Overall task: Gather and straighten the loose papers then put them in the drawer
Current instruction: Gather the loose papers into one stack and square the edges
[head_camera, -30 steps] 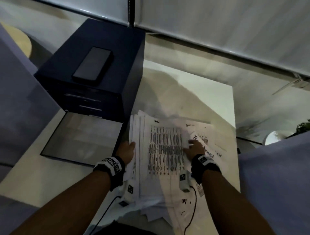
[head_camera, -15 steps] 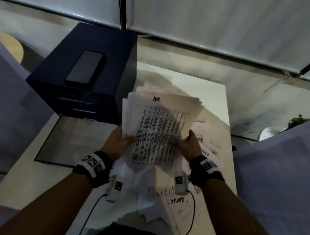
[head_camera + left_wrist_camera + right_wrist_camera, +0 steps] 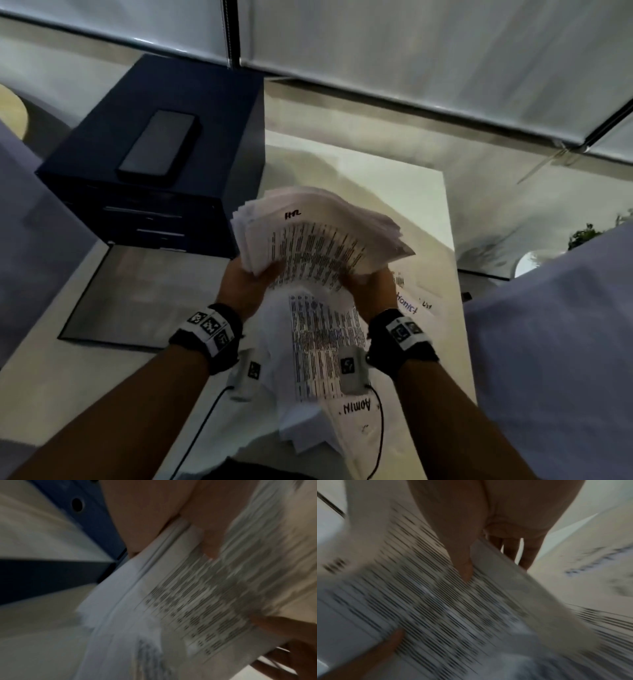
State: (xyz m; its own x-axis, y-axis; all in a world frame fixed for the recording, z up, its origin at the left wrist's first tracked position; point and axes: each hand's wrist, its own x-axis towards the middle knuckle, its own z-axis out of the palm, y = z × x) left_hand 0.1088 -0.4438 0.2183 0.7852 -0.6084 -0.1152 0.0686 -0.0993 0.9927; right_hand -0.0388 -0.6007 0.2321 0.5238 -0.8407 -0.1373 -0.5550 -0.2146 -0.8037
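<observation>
Fingers of left hand (image 3: 244,287) and right hand (image 3: 371,288) grip fanned, printed papers (image 3: 318,236).

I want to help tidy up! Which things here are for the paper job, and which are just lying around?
For the job:
held paper stack, gripped by left hand and right hand
loose papers on the table
drawer unit

Just lying about:
phone
dark folder
plant

The open drawer (image 3: 113,291) lies unobstructed below the dark cabinet (image 3: 164,154); loose papers (image 3: 322,342) crowd the tabletop to its right.
</observation>
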